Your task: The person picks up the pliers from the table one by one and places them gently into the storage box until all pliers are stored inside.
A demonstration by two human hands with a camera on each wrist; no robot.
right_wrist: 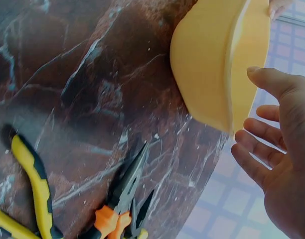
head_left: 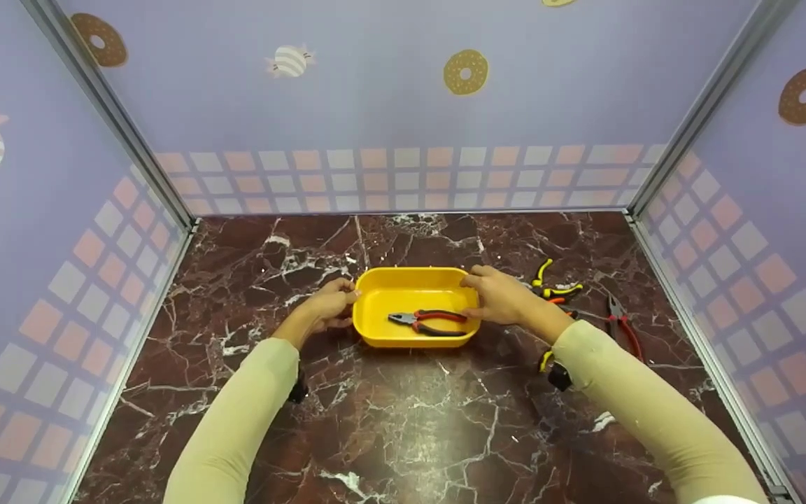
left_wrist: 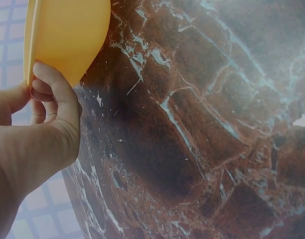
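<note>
A yellow plastic tray (head_left: 410,343) lies on the marble-patterned table between the two hands. In it rest combination pliers (head_left: 420,320) with red and black handles, jaws towards the left. The left hand (head_left: 326,306) pinches the tray's left end; in the left wrist view the thumb and fingers (left_wrist: 53,82) grip its rim. At the right end is the right hand (head_left: 504,297). Its thumb and fingers are spread apart near the rim in the right wrist view, where the hand (right_wrist: 292,134) shows a gap between them; contact with the tray is hard to tell.
Right of the tray lie several more pliers: a yellow-and-black pair (head_left: 560,290), long-nose pliers (right_wrist: 123,186) with orange and black handles, and a red-handled pair (head_left: 623,329). The right forearm partly covers this group. Patterned panels (head_left: 403,126) enclose the table at the back and both sides.
</note>
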